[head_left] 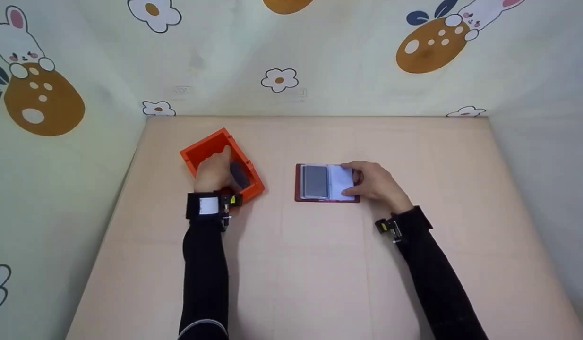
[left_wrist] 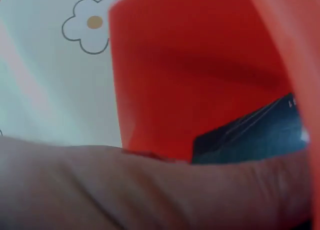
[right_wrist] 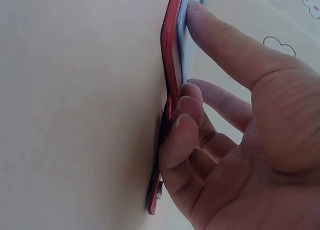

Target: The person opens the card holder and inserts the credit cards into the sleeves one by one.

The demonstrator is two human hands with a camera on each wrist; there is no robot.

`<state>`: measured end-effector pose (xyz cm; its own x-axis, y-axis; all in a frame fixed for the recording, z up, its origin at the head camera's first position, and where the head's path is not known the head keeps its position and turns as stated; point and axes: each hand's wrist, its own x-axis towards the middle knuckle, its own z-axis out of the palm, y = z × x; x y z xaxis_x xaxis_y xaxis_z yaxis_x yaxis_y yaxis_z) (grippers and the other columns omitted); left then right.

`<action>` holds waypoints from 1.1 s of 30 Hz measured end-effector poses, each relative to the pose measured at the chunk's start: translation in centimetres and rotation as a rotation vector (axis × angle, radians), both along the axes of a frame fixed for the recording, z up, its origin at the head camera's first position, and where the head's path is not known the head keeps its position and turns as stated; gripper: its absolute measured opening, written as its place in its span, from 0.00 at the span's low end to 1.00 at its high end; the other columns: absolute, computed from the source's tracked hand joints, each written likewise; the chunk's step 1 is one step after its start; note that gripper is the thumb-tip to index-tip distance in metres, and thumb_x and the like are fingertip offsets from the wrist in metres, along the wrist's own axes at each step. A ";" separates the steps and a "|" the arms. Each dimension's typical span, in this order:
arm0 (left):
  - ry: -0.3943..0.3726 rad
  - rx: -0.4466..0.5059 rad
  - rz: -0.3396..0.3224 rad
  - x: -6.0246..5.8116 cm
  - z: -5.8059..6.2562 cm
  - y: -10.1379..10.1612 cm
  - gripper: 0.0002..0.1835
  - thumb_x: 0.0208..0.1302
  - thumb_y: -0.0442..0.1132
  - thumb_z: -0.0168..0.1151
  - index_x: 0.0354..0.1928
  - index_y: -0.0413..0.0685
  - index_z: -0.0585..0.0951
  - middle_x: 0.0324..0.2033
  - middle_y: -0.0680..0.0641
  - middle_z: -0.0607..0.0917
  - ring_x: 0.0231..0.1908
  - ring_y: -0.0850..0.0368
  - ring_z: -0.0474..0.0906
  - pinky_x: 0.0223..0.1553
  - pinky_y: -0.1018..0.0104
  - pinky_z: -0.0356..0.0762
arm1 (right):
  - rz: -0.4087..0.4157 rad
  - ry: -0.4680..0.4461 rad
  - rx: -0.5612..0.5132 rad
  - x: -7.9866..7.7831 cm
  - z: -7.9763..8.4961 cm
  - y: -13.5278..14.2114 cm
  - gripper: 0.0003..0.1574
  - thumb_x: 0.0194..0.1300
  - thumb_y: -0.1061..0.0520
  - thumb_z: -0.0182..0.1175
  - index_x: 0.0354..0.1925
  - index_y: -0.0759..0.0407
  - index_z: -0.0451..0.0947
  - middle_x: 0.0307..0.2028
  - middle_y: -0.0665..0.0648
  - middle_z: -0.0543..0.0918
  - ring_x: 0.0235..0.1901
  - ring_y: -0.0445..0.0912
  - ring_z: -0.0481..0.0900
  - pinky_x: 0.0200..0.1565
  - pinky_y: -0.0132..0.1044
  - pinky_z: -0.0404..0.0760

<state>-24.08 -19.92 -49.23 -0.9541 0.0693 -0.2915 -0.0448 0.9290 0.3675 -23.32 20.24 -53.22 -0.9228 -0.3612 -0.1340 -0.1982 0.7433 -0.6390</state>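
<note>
A small card holder (head_left: 297,183) with a dark red cover lies spread on the table, showing a grey page in a clear sleeve (head_left: 315,182) and a white page (head_left: 339,182). My right hand (head_left: 379,184) holds its right side. The thumb (right_wrist: 220,37) presses the pages, while curled fingers sit against the red cover (right_wrist: 172,55); a metal snap (right_wrist: 159,190) shows on its strap. My left hand (head_left: 214,172) reaches down into an orange box (head_left: 248,163). Beside it stands a dark flat card-like piece (head_left: 239,175), dark blue in the left wrist view (left_wrist: 250,135). The left fingertips are mostly hidden.
The pale tabletop (head_left: 315,269) runs back to a curtain-like wall (head_left: 225,71) printed with rabbits and flowers, which also closes off both sides. The orange box sits at an angle to the left of the card holder. Both wrists carry strapped-on cameras.
</note>
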 end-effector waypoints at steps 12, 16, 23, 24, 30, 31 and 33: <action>0.091 0.492 0.078 0.6 3.7 -2.0 0.14 0.67 0.37 0.71 0.54 0.47 0.86 0.51 0.43 0.86 0.51 0.45 0.78 0.59 0.51 0.79 | 0.000 -0.003 0.000 0.0 0.0 0.2 0.47 0.52 0.51 0.82 0.69 0.57 0.77 0.37 0.57 0.80 0.38 0.50 0.74 0.42 0.40 0.71; 0.183 0.744 0.167 0.7 4.3 -1.6 0.13 0.72 0.47 0.66 0.49 0.45 0.85 0.42 0.46 0.86 0.43 0.51 0.78 0.49 0.64 0.79 | 0.003 0.004 -0.002 -0.1 -0.1 0.2 0.47 0.52 0.51 0.82 0.68 0.57 0.77 0.36 0.57 0.80 0.38 0.49 0.74 0.42 0.40 0.71; 0.296 0.943 0.298 -0.1 3.7 0.4 0.23 0.79 0.59 0.50 0.50 0.46 0.79 0.39 0.49 0.79 0.40 0.54 0.77 0.40 0.70 0.78 | 0.008 0.009 -0.009 -0.1 -0.1 0.1 0.47 0.52 0.51 0.82 0.68 0.57 0.77 0.35 0.56 0.80 0.36 0.49 0.74 0.41 0.39 0.71; 0.291 0.928 0.303 -0.2 3.7 0.5 0.23 0.80 0.59 0.49 0.51 0.46 0.78 0.40 0.48 0.79 0.40 0.54 0.77 0.39 0.71 0.78 | 0.008 0.010 -0.013 -0.1 -0.1 0.1 0.47 0.52 0.51 0.82 0.68 0.57 0.77 0.34 0.56 0.80 0.35 0.48 0.74 0.40 0.39 0.71; 0.249 0.959 0.278 -0.3 3.3 1.3 0.23 0.80 0.58 0.48 0.51 0.46 0.79 0.37 0.48 0.79 0.37 0.54 0.77 0.36 0.71 0.78 | 0.006 0.004 -0.021 -0.1 -0.1 0.1 0.46 0.52 0.52 0.82 0.68 0.58 0.77 0.33 0.56 0.80 0.35 0.48 0.74 0.40 0.39 0.71; 0.256 0.959 0.258 -0.3 3.2 1.8 0.22 0.80 0.58 0.48 0.45 0.46 0.79 0.33 0.48 0.78 0.33 0.54 0.76 0.33 0.71 0.76 | 0.005 0.001 -0.021 -0.1 -0.1 0.1 0.46 0.52 0.52 0.82 0.68 0.58 0.77 0.33 0.56 0.80 0.35 0.48 0.74 0.40 0.39 0.70; 0.275 0.946 0.207 -0.3 2.8 3.4 0.23 0.81 0.57 0.48 0.34 0.47 0.77 0.24 0.50 0.73 0.26 0.56 0.72 0.27 0.71 0.69 | -0.001 -0.005 -0.018 0.0 0.0 0.1 0.47 0.52 0.52 0.82 0.68 0.58 0.77 0.34 0.56 0.80 0.35 0.48 0.74 0.40 0.39 0.70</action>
